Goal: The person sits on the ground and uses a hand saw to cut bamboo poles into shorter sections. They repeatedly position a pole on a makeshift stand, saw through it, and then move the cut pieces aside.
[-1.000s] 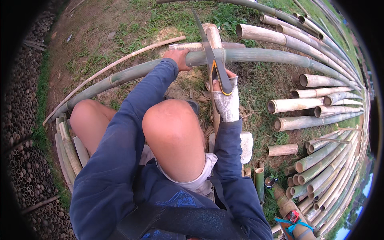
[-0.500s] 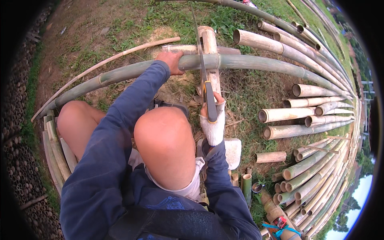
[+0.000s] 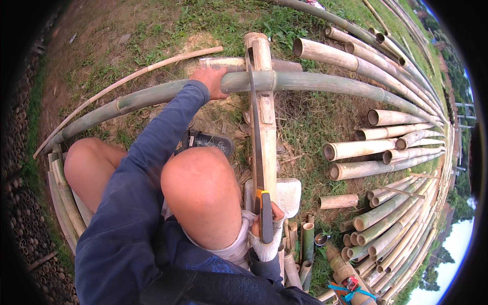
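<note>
A long green bamboo pole lies crosswise over an upright-looking wooden bamboo support. My left hand is bare and grips the pole just left of that support. In my right hand, which wears a white knit glove with bare fingertips, is the black and yellow handle of a hand saw. The blade reaches away from me and crosses the pole beside the support, its tip end just past the pole. Whether the teeth have cut into the bamboo I cannot tell.
Many cut bamboo poles lie stacked on the right. A thin curved bamboo strip runs behind the pole on the left. A whitish block and a short bamboo piece lie right of my knee. Bundled bamboo ends fill the far left.
My right hand has pulled the saw back toward my body, so its handle now sits beside my knee. My left hand still holds the pole; the view has shifted slightly.
</note>
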`<move>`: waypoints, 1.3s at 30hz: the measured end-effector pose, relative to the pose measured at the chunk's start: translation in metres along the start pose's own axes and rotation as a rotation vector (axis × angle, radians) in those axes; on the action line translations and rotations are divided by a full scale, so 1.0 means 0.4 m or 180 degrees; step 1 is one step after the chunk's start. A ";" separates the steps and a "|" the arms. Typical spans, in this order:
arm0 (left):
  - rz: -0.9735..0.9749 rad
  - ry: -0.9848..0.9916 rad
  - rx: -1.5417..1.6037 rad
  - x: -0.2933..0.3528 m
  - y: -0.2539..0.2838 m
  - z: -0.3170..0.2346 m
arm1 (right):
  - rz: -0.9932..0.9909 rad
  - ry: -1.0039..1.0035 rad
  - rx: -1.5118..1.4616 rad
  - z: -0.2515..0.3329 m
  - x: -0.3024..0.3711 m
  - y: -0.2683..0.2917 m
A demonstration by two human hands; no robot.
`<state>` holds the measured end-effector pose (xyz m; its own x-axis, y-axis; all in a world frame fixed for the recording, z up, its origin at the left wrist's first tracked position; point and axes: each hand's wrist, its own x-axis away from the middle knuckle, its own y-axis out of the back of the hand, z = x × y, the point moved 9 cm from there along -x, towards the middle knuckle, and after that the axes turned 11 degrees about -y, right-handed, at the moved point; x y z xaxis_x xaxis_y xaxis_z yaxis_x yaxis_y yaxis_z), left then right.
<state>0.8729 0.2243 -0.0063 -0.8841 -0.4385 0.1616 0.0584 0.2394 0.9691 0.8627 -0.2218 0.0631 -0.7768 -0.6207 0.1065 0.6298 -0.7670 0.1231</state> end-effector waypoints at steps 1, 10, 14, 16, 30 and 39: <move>-0.0085 0.0008 -0.0007 0.003 0.003 0.000 | 0.0022 0.0122 -0.0060 0.008 -0.066 -0.042; -0.0124 0.0025 0.0177 -0.006 0.014 -0.002 | 0.0433 0.0675 0.1431 -0.046 -0.235 -0.078; -0.0144 0.0003 0.0012 -0.015 0.006 -0.007 | 0.0657 -0.0934 0.0026 0.029 0.122 0.101; -0.0091 0.0052 0.0010 -0.014 -0.009 0.000 | 0.0929 -0.1280 -0.0200 0.079 0.144 0.104; -0.0111 0.0011 0.0125 0.009 0.022 -0.006 | 0.0469 0.0299 0.0611 0.133 -0.151 -0.055; -0.0257 -0.0098 0.0225 0.029 0.004 0.002 | 0.0598 0.0586 0.1462 0.017 -0.218 0.032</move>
<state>0.8624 0.2201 -0.0029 -0.8985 -0.4322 0.0767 -0.0454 0.2653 0.9631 0.9387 -0.1765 0.0620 -0.6124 -0.7905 -0.0017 0.6635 -0.5152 0.5426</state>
